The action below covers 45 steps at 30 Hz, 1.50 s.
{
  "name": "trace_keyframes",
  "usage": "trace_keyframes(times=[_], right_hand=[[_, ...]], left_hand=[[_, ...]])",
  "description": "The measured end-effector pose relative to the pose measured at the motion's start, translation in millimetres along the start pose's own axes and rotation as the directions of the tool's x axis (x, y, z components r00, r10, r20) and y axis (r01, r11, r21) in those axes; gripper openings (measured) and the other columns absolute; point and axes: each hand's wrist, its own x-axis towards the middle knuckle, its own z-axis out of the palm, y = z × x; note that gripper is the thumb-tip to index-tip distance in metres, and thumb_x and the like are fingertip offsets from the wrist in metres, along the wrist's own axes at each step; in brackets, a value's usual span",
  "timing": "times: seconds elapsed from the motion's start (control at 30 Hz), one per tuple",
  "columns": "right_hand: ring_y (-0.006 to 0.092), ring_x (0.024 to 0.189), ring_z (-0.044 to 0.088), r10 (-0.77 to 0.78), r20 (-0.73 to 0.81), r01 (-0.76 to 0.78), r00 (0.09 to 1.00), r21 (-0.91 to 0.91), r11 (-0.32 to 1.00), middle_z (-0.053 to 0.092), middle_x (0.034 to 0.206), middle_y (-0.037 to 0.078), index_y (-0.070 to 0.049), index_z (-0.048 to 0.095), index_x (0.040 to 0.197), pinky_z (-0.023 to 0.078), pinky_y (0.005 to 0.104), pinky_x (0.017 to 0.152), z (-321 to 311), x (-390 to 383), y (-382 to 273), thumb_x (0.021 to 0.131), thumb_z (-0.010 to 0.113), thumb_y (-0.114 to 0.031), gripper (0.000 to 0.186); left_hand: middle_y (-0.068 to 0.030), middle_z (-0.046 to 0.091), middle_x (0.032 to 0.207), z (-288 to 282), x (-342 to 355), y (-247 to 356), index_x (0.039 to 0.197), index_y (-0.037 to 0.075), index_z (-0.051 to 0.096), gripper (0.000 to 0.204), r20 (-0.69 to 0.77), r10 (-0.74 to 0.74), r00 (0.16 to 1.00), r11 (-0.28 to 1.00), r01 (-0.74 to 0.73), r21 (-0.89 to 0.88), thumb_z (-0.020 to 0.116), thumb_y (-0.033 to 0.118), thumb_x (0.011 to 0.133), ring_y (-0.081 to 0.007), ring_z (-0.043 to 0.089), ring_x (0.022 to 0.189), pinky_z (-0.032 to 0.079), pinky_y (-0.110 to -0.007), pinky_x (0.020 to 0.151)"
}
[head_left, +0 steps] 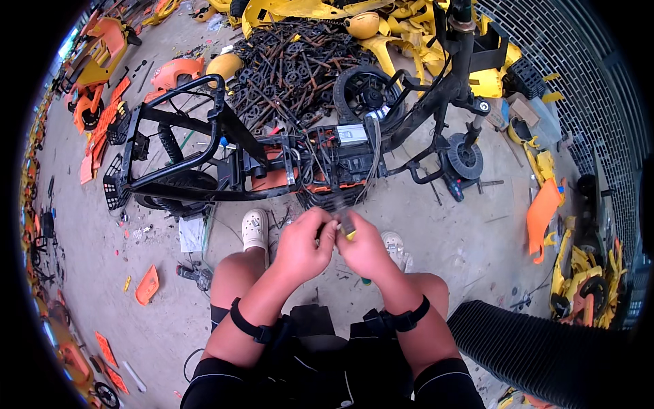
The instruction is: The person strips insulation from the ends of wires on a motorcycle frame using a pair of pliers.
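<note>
Both my hands are close together just in front of a stripped black scooter frame (225,140). Closed round what looks like a screwdriver (351,236), my right hand (364,247) shows a yellow part at its fingers and a green end below; the upper part is blurred. My left hand (308,245) is pinched, thumb against fingers, beside the tool's dark upper part; what it grips is too small to tell. Beyond the hands, grey cables (376,153) and a silver box (352,134) sit in the frame's middle over an orange panel.
Behind the frame lies a heap of rusty metal parts (286,71), with yellow body panels (402,51) beside it. A cordless drill (195,275) and an orange shell (147,285) lie on the floor at left. A ribbed black object (518,347) is at lower right.
</note>
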Motion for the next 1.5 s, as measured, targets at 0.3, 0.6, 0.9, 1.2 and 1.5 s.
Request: trace_keyframes(times=[0.3,0.6,0.9,1.2,1.5], right_hand=[[0.0166,0.082,0.067,0.159,-0.197,-0.068,0.967,0.402,0.913,0.069,0.087,0.006,-0.003,0.062,0.113,0.051,0.0307,0.072,-92,13,10,0.098,0.069,-0.016,0.021],[0.0249,0.114,0.066,0.312,0.391,-0.449,0.866,0.334,0.829,0.070,0.123,0.018,0.002,0.049,0.141,0.054,0.0372,0.091,-50,-8,16,0.094,0.063,-0.004,0.049],[0.0251,0.116,0.067,0.249,0.501,-0.497,0.829,0.455,0.739,0.064,0.126,0.014,0.003,0.053,0.137,0.061,0.0384,0.091,-33,-12,31,0.089,0.059,0.007,0.049],[0.0234,0.108,0.069,0.166,0.586,-0.506,0.793,0.482,0.715,0.066,0.126,0.017,0.003,0.053,0.136,0.061,0.0350,0.079,-45,-11,16,0.090,0.057,0.003,0.047],[0.0244,0.109,0.065,0.089,0.462,-0.332,0.882,0.477,0.814,0.062,0.129,0.017,0.002,0.052,0.137,0.060,0.0362,0.083,-45,-2,24,0.086,0.056,0.003,0.051]], left_hand=[[0.0039,0.059,0.085,-7,-2,-20,0.103,0.003,0.059,0.008,0.023,-0.110,0.994,0.912,0.111,-0.394,0.064,0.010,0.105,-0.0030,0.048,0.070,0.042,-0.022,0.062],[0.0052,0.058,0.088,28,16,-20,0.108,0.004,0.060,0.008,0.165,-0.333,0.928,0.744,0.367,-0.558,0.064,0.011,0.105,-0.0028,0.050,0.079,0.042,-0.022,0.068],[0.0002,0.064,0.089,41,15,-24,0.117,0.003,0.061,0.019,0.305,-0.412,0.859,0.658,0.512,-0.552,0.066,0.017,0.105,-0.0059,0.059,0.071,0.045,-0.023,0.053],[-0.0046,0.073,0.095,26,39,3,0.117,0.000,0.068,0.020,0.540,-0.477,0.693,0.539,0.716,-0.444,0.069,0.014,0.102,-0.0076,0.064,0.079,0.052,-0.025,0.068],[-0.0019,0.066,0.096,34,53,-12,0.134,0.001,0.061,0.034,0.381,-0.285,0.879,0.703,0.463,-0.540,0.065,0.019,0.105,-0.0064,0.055,0.067,0.046,-0.023,0.057]])
